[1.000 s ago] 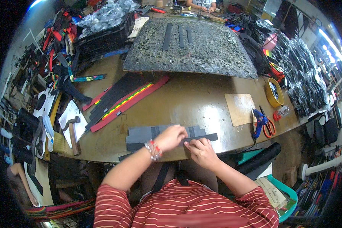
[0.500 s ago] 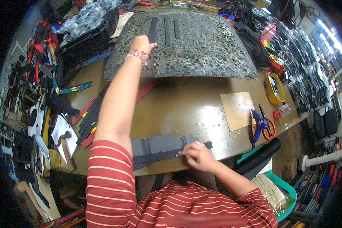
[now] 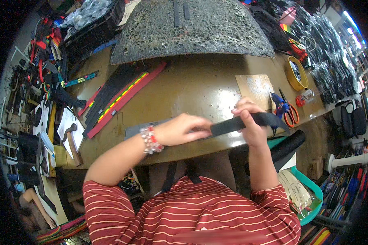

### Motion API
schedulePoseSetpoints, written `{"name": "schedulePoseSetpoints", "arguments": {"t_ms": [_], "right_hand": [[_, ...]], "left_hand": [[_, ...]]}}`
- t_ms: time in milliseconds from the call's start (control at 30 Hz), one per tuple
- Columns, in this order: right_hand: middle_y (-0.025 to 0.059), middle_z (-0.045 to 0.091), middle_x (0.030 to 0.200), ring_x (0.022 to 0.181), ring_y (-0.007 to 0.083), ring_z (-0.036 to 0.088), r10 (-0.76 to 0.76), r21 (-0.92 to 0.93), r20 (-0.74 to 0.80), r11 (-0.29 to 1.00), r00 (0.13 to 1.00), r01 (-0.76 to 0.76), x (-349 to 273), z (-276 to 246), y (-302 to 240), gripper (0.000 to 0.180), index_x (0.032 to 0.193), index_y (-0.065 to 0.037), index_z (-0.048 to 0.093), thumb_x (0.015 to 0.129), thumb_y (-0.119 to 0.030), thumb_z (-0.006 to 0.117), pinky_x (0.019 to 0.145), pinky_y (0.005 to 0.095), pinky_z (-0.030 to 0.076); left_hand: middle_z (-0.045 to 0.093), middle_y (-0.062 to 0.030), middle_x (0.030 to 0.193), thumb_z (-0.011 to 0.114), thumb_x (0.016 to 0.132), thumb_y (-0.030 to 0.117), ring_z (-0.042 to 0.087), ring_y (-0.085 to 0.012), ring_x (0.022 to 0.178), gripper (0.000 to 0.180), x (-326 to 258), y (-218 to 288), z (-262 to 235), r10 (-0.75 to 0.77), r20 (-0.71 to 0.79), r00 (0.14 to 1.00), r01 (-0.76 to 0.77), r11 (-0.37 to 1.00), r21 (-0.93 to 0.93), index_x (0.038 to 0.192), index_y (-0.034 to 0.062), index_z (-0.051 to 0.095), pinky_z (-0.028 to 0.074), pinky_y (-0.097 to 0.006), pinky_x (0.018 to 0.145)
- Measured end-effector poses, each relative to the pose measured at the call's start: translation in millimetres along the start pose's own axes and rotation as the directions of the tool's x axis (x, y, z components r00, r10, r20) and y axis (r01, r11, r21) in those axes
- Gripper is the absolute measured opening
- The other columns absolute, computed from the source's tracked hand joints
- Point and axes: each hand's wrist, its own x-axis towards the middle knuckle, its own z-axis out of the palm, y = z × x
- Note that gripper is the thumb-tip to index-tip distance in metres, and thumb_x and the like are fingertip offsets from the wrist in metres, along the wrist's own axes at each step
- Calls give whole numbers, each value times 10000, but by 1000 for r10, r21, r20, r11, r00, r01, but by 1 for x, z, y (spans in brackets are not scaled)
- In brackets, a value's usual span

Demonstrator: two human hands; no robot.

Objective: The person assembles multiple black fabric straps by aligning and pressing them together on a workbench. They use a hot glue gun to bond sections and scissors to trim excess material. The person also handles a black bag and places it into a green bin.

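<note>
Above the front of the table, a black fabric strip stretches between my two hands. Its left end is pinched in the fingers of my left hand, which wears a beaded bracelet. My right hand grips the strip farther along, and the loose end bends over toward the right, blurred by motion. Under my left hand lies a flat grey piece, mostly hidden by the hand and forearm. On the dark pitted slab at the back, two more black strips lie side by side.
Black and red straps lie on the table's left, near a hammer. To the right are cardboard, a blue glue gun, orange-handled scissors and a yellow tub. A green bin stands below the table edge.
My left hand has come back from the slab toward me, and one strip fewer shows there. My right hand has risen from the grey piece and moved right; both hands now hold a black strip.
</note>
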Motion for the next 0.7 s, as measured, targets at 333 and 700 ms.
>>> {"name": "schedulePoseSetpoints", "arguments": {"t_ms": [333, 700], "right_hand": [[46, 554, 852, 612, 129, 555, 103, 111, -507, 992, 856, -53, -45, -14, -37, 229, 1076, -22, 573, 913, -170, 638, 534, 269, 483], [93, 608, 871, 633, 165, 611, 260, 100, -538, 964, 802, -245, -65, 27, 8, 151, 999, -10, 577, 869, -23, 651, 529, 265, 492]], "left_hand": [[555, -83, 1127, 596, 835, 503, 542, -260, 974, 575, -28, -63, 8, -134, -347, 928, 370, 421, 828, 1216, 72, 587, 524, -379, 787], [583, -164, 856, 657, 832, 415, 608, -326, 794, 441, -73, -2, 85, -327, -600, 730, 666, 537, 518, 896, -14, 574, 511, -420, 716]]}}
